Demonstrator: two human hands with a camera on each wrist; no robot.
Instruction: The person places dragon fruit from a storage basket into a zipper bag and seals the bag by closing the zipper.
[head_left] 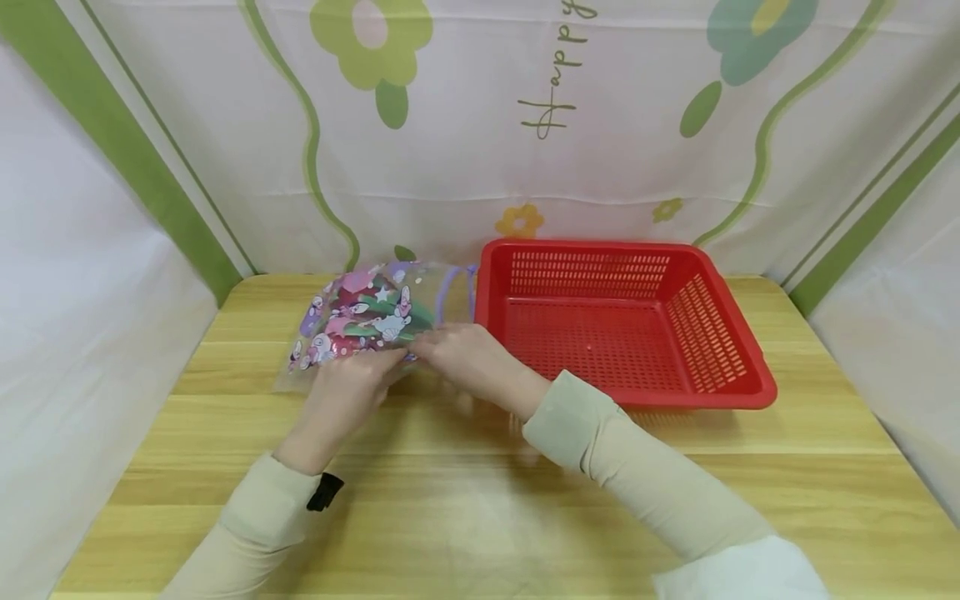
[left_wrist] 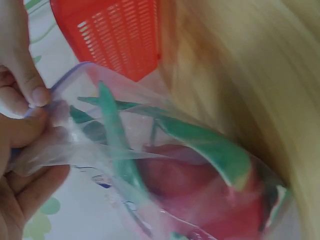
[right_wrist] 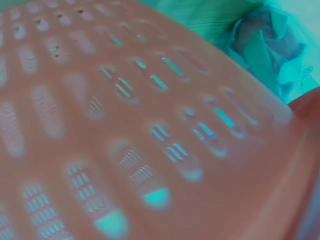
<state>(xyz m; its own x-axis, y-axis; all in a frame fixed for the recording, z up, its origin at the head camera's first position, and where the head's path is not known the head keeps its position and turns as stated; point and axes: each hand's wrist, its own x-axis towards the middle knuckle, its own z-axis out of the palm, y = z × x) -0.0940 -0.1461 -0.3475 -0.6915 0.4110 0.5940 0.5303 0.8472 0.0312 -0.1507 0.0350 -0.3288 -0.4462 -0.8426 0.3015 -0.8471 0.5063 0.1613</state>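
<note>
A clear plastic zip bag (head_left: pixel 351 310) with a pink and purple cartoon print lies at the left of the table. Through its side show a red item (left_wrist: pixel 195 185) and long green leaf-like strips (left_wrist: pixel 200 142). My left hand (head_left: pixel 345 387) pinches the near corner of the bag's mouth. Close beside it, my right hand (head_left: pixel 463 354) pinches the purple zip edge (left_wrist: pixel 70 77) between thumb and finger. In the left wrist view the thumbs nearly meet at this edge. The right wrist view, oddly coloured, is mostly filled by basket wall.
A red slotted plastic basket (head_left: pixel 690 398) stands to the right of the bag, its left rim right at the bag's mouth. Both are on a wood-grain table (head_left: pixel 480 508). A white curtain with printed flowers (head_left: pixel 450 158) hangs behind. A black tag (head_left: pixel 325 492) sits at the left cuff.
</note>
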